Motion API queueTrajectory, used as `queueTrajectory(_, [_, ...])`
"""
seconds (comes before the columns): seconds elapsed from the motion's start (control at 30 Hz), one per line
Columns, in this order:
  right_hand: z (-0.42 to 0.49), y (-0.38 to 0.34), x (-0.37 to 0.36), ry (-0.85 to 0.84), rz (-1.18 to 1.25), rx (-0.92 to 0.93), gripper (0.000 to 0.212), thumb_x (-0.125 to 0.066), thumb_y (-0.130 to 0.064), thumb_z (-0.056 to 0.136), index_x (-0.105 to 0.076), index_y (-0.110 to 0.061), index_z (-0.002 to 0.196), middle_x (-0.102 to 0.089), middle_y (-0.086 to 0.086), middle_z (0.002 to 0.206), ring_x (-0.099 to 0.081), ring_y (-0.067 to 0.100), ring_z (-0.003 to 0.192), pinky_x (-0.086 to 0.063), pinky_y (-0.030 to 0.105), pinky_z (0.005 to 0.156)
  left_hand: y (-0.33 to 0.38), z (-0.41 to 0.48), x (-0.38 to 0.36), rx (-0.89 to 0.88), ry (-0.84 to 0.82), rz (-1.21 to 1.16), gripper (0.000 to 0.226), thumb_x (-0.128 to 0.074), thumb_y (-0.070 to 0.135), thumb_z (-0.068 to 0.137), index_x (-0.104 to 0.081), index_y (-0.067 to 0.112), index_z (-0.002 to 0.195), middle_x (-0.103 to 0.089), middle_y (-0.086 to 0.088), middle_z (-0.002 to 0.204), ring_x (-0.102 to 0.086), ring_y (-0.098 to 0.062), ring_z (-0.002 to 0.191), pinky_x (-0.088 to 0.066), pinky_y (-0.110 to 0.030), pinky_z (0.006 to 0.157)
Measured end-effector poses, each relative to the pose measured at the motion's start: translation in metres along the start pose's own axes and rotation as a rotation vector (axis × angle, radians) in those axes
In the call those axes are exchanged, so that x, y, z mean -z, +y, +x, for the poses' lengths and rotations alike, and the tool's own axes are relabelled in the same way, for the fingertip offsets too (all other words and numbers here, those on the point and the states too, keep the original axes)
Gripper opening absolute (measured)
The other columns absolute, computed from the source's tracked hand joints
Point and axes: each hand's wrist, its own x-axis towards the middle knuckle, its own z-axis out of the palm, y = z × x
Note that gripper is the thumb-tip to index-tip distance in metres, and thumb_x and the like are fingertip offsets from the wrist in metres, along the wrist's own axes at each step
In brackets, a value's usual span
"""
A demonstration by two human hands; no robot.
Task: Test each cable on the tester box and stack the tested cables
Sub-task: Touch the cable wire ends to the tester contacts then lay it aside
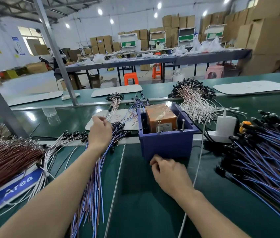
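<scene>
Leftmost, blue sign, legible only "Area"; then left hand, fingers curled over the plug ends of the stacked cables, grasp unconfirmed. Centre: tester box, inner label too small to read; right hand curled against its front wall, contents hidden. Advisable: lay each tested cable plugs aligned, wires parallel, apart from the untested pile at right.

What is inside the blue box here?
An orange taped block, a black wire and two screws. The front wall of the blue box hides its floor.
</scene>
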Motion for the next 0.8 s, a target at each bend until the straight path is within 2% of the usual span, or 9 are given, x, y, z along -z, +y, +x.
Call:
queueTrajectory(0.1, [-0.001,0.001,-0.001,-0.009,0.049,-0.024,0.02,-0.04,-0.037,0.1,-0.059,-0.034,0.108,-0.074,-0.009,0.092,-0.068,0.015,0.076,-0.052,0.031,0.066,0.048,-0.012,0.043,-0.289,0.122,-0.284,0.008,-0.043,0.021,0.107,-0.044,0.027,0.103,-0.068,-0.005,0.087,-0.068,-0.016,0.072,-0.054,-0.026,0.063])
queueTrajectory(0.2, [0.0,0.0,0.011,-0.106,0.311,-0.12,0.018,-0.047,-0.036,0.099,-0.064,-0.039,0.1,-0.071,-0.018,0.086,-0.064,0.006,0.075,-0.048,0.025,0.066,0.098,-0.042,0.074,-0.624,0.221,-0.433,0.013,-0.044,0.028,0.106,-0.04,0.039,0.1,-0.064,0.002,0.075,-0.061,-0.005,0.06,-0.05,-0.017,0.054])
queueTrajectory(0.27, [-0.004,-0.006,0.026,-0.127,0.725,-0.206,0.024,-0.05,-0.027,0.102,-0.069,-0.036,0.093,-0.066,-0.012,0.07,-0.056,0.005,0.059,-0.043,0.024,0.057,0.117,-0.067,0.076,-0.743,0.203,-0.389,0.009,-0.045,0.028,0.105,-0.041,0.036,0.103,-0.063,-0.001,0.074,-0.058,-0.013,0.058,-0.047,-0.025,0.048])
queueTrajectory(0.33, [-0.008,-0.014,0.05,0.006,1.174,-0.28,0.032,-0.046,-0.023,0.106,-0.073,-0.03,0.091,-0.063,0.001,0.066,-0.052,0.012,0.051,-0.042,0.027,0.051,0.123,-0.091,0.06,-0.78,0.114,-0.296,0.005,-0.046,0.028,0.105,-0.041,0.029,0.107,-0.062,0.0,0.07,-0.053,-0.017,0.052,-0.044,-0.033,0.044])
queueTrajectory(0.43, [-0.007,-0.021,0.099,0.248,1.751,-0.303,0.04,-0.038,-0.039,0.107,-0.072,-0.017,0.106,-0.071,0.009,0.08,-0.068,0.021,0.067,-0.055,0.031,0.065,0.113,-0.131,0.025,-0.8,-0.062,-0.154,0.007,-0.049,0.026,0.104,-0.043,0.028,0.107,-0.061,0.006,0.065,-0.052,-0.012,0.051,-0.041,-0.025,0.047])
queueTrajectory(0.5, [-0.008,-0.019,0.127,0.3,2.028,-0.272,0.043,-0.04,-0.047,0.104,-0.069,-0.015,0.108,-0.072,0.006,0.085,-0.071,0.019,0.077,-0.059,0.029,0.071,0.104,-0.157,0.004,-0.784,-0.213,-0.07,0.006,-0.05,0.024,0.104,-0.048,0.021,0.109,-0.064,0.005,0.071,-0.058,-0.015,0.058,-0.048,-0.035,0.058])
queueTrajectory(0.6, [-0.018,-0.011,0.148,0.323,2.069,-0.338,0.025,-0.05,-0.041,0.103,-0.065,-0.022,0.097,-0.049,-0.007,0.063,-0.051,0.01,0.053,-0.048,0.022,0.051,0.098,-0.183,-0.013,-0.773,-0.458,0.075,0.018,-0.044,0.029,0.107,-0.047,0.014,0.115,-0.071,-0.009,0.086,-0.065,-0.037,0.078,-0.051,-0.049,0.07])
queueTrajectory(0.7, [-0.034,0.012,0.155,0.39,1.987,-0.446,0.024,-0.051,-0.031,0.102,-0.06,-0.023,0.081,-0.022,-0.007,0.052,-0.02,0.007,0.04,-0.023,0.02,0.038,0.1,-0.185,-0.009,-0.923,-0.52,0.339,0.025,-0.038,0.043,0.107,-0.045,0.026,0.124,-0.072,-0.002,0.093,-0.068,-0.029,0.085,-0.052,-0.045,0.074])
queueTrajectory(0.8, [-0.05,0.042,0.161,0.314,1.986,-0.534,0.028,-0.049,-0.03,0.101,-0.062,-0.023,0.077,-0.02,-0.005,0.047,-0.015,0.005,0.031,-0.011,0.021,0.033,0.096,-0.171,0.015,-1.026,-0.53,0.378,0.021,-0.044,0.045,0.105,-0.056,0.032,0.117,-0.073,0.008,0.099,-0.069,-0.017,0.09,-0.052,-0.039,0.075])
